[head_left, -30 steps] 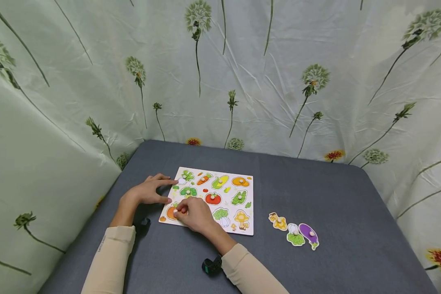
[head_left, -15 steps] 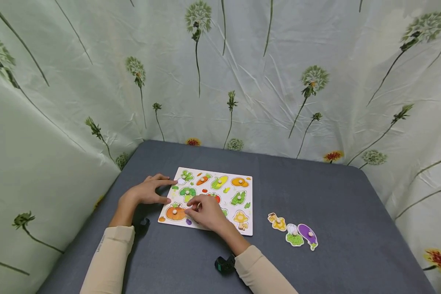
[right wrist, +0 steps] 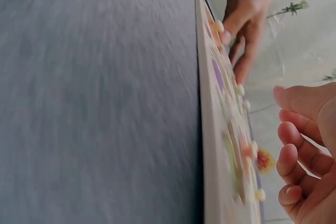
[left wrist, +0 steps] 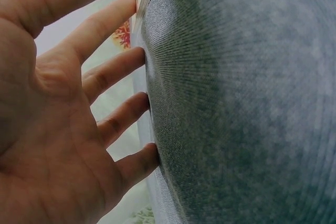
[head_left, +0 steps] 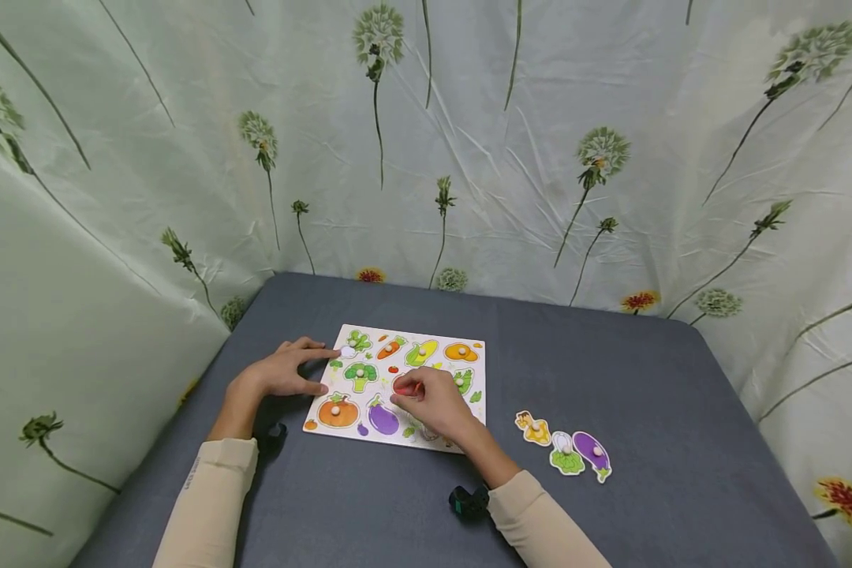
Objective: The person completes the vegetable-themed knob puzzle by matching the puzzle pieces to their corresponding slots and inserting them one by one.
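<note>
Well, board (head_left: 479, 372) on grey tabletop (head_left: 575, 371), flowered backdrop (head_left: 468, 142).

No readable text; small dark lettering (head_left: 192, 473) on the left sleeve (head_left: 213, 498), illegible at this size.

Three pieces (head_left: 566, 464) lie right of a puzzle board (head_left: 479, 371) on a tabletop (head_left: 383, 505), a curtain (head_left: 426, 118) behind it. The left hand (head_left: 284, 373) touches the board's left edge, the right hand (head_left: 439, 404) above its right half.

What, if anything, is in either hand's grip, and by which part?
Nothing's held: the right hand hovers over the puzzle board, no piece in its grip; the left hand only touches the board's edge.
</note>
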`<state>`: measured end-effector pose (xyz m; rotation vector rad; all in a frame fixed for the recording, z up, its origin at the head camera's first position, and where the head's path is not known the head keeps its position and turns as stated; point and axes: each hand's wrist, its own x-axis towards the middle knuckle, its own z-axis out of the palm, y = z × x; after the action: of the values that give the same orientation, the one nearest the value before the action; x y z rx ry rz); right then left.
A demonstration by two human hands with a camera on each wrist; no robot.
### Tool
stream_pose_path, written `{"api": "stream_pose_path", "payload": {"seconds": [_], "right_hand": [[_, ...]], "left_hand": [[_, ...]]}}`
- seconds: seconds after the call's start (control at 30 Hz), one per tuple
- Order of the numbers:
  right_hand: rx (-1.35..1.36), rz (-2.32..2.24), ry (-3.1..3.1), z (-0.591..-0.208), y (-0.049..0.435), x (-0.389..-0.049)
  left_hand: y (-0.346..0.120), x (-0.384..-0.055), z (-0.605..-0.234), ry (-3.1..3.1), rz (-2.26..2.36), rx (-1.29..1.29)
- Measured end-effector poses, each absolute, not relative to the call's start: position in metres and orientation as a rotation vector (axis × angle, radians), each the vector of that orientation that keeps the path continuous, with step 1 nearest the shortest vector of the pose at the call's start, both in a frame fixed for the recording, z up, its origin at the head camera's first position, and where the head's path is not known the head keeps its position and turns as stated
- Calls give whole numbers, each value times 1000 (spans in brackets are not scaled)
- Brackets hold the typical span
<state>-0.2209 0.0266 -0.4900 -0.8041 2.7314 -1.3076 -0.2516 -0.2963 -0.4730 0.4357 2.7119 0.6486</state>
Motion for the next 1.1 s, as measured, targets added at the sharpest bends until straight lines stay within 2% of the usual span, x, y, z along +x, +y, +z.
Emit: {"api": "stream_pose_path", "payload": {"seconds": [0.53, 1.1], "right_hand": [[-624, -1266, 2884, -473, 103, -217], [-416, -1143, 3072, -475, 202, -193]], "left_hand": [[-297, -253, -476, 2724, 620, 446], [-297, -253, -477, 2725, 618, 449]]}}
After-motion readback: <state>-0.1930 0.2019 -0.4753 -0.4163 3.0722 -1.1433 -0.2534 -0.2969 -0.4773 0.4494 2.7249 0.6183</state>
